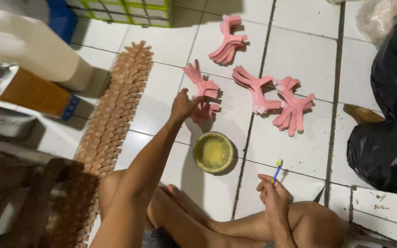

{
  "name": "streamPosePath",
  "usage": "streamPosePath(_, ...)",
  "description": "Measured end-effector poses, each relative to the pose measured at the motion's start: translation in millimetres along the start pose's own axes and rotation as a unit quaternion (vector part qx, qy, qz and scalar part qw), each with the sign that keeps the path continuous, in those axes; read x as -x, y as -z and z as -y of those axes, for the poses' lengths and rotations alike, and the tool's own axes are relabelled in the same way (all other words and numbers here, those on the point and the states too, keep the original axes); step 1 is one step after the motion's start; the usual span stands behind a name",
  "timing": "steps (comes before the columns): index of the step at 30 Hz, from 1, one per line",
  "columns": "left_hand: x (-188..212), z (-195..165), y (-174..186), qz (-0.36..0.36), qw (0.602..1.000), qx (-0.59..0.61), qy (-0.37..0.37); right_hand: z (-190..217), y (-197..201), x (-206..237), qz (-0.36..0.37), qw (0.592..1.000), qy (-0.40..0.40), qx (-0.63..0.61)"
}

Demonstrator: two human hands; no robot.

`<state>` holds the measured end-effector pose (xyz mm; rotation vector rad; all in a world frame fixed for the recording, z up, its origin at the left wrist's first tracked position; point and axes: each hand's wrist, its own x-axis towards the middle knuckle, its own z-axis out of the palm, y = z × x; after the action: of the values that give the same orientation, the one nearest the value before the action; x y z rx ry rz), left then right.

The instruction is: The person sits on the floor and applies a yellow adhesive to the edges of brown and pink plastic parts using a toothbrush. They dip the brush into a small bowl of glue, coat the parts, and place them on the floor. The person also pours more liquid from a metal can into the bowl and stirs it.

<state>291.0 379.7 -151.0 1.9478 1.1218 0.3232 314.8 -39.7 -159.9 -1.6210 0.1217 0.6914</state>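
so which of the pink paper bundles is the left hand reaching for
The bundle just left of the tile seam, touching the left hand. The other three pink bundles lie farther off.

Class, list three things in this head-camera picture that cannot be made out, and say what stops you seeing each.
1. Whether the left hand grips the pink paper bundle: its back hides the fingers.
2. Contents of the black bags: opaque, cut by the right edge.
3. The pale container at upper left: blurred, cut by the edge.
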Motion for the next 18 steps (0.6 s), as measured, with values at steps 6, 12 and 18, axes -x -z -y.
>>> streamPosePath(6, -27, -25, -36, 0.018, 0.986, -0.144, 0.079, -7, 1, -7, -0.013, 1.000, -0.008, -0.026)
streamPosePath(12, -25, -13, -69, -0.078, 0.985, -0.149, 0.030, -17, 4, -10, 0.006, 1.000, -0.008, -0.023)
streamPosePath(18, 10, -47, -21, -0.092, 0.995, -0.022, -0.022, -28, 7, -18, 0.027, 0.999, -0.018, -0.015)
